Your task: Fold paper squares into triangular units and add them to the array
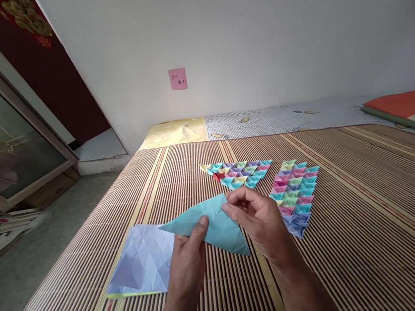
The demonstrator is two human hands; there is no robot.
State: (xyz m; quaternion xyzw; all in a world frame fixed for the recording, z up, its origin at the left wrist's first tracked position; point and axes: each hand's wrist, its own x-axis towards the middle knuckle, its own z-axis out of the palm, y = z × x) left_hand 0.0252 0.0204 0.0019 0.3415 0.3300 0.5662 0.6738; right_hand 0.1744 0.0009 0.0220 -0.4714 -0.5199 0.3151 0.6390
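Note:
A turquoise sheet of origami paper (215,227), folded into a triangle, is held up above the bamboo mat. My left hand (190,252) grips its lower left side, thumb on top and fingers underneath. At the upper right corner, my right hand (255,215) pinches the paper between thumb and fingers. Left of my left hand lies a stack of creased lilac paper (140,260), with a yellow-green edge showing beneath. Beyond my hands, small folded pieces in many colours form a triangular cluster (241,171). A longer cluster of folded pieces (296,195) lies to the right of my right hand.
The striped bamboo mat (370,237) covers the bed. Folded bedding in orange and green (408,107) sits at the far right. A pink note (178,79) sticks to the wall. On the floor at left are stacked books (9,228) by a glass-panelled door (5,128).

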